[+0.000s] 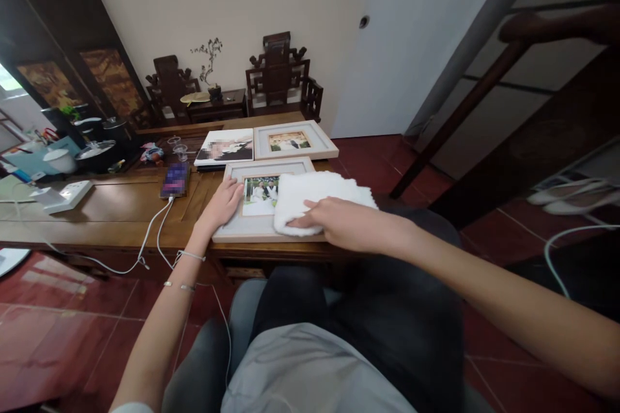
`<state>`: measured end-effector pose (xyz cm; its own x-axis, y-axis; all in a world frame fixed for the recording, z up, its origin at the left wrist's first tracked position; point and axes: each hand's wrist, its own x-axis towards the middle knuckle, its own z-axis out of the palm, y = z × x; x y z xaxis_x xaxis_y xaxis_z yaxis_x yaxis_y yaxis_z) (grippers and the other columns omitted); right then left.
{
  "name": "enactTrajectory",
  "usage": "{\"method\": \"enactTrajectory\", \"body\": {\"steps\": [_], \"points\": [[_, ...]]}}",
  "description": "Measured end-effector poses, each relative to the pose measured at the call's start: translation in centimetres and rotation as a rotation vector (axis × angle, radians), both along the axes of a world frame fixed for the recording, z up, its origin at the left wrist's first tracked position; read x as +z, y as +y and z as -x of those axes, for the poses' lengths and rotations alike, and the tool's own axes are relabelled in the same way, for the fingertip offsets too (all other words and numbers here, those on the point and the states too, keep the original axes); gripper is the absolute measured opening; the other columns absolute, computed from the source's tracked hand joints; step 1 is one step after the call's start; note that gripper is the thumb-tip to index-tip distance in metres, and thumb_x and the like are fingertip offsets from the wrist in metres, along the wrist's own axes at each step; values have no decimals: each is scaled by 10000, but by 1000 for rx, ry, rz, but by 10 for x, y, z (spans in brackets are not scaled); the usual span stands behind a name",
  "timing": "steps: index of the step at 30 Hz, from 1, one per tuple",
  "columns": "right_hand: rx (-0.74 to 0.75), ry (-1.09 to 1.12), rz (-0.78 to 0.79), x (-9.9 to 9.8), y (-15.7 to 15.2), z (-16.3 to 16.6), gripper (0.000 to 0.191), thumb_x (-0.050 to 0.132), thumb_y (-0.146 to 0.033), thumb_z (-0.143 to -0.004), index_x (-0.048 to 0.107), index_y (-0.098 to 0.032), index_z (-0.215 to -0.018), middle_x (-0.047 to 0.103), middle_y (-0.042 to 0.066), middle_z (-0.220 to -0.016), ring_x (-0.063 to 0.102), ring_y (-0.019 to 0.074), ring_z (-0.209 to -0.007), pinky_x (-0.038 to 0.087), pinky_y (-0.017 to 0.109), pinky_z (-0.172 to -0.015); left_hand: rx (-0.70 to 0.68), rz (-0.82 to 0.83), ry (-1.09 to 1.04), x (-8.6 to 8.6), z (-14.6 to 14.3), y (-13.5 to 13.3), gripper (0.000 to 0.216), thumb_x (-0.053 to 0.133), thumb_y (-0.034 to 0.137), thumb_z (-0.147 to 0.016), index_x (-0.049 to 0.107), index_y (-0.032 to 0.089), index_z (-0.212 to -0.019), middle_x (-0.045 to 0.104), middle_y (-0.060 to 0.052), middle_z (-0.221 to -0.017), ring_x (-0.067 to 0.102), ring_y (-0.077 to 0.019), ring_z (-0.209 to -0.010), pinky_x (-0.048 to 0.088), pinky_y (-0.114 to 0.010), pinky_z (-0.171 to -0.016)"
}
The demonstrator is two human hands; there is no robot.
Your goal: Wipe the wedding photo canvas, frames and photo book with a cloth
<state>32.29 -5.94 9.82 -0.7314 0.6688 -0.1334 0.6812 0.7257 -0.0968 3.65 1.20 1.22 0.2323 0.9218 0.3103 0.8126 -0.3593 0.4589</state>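
Observation:
A pale framed photo (252, 224) lies flat at the near edge of the wooden table (111, 206). My left hand (221, 203) rests flat on the frame's left border, fingers stretched out. My right hand (334, 219) presses on a folded white cloth (314, 197) that covers the right half of the frame; the fingers lie over the cloth's near edge.
Behind lie a second framed photo (293, 140) and a frameless print (227, 146). A phone (175, 179) with a white charging cable (150, 232) sits to the left, then a white power strip (68, 195). Dark carved chairs (278, 74) stand by the wall; a stair rail (460, 110) rises at right.

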Motion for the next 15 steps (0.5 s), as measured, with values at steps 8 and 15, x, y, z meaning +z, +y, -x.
{"method": "enactTrajectory", "body": {"steps": [8, 15], "points": [[-158, 77, -75, -31, 70, -7, 892, 360, 100, -658, 492, -239, -1473, 552, 85, -1453, 266, 293, -1483, 258, 581, -1145, -47, 7, 41, 5, -1, -4, 559, 285, 484, -1006, 630, 142, -1282, 573, -128, -1429, 361, -262, -1461, 226, -458, -1237], [-241, 118, -178, -35, 88, 15, 783, 354, 58, -755, 439, -157, -1503, 601, 174, -1371, 355, 334, -1423, 290, 605, -1103, -2, 12, 36, 2, 1, -2, 574, 266, 476, -1015, 630, 121, -1280, 543, -147, -1456, 345, -267, -1470, 243, -451, -1227]]}}
